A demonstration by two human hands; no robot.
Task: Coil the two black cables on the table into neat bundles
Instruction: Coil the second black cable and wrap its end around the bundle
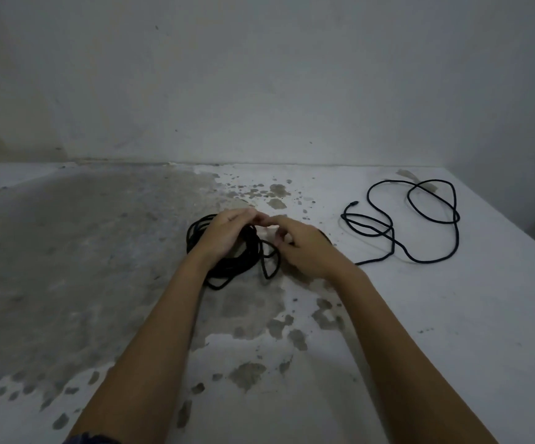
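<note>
A black cable wound into a round bundle (227, 267) lies at the middle of the table. My left hand (224, 233) grips the bundle through its far side, fingers curled round the strands. My right hand (304, 248) is just to its right and pinches a loose loop (271, 267) of the same cable that hangs off the bundle. The fingertips of both hands nearly meet above the coil. A second black cable (420, 219) sprawls in loose open loops at the right of the table, untouched, with one plug end (352, 204) showing.
The table top (99, 251) is white with worn grey patches and meets a pale wall (259, 91) at the back. Its right edge (516, 238) runs close past the loose cable. A scrap of tape (420, 182) lies under that cable.
</note>
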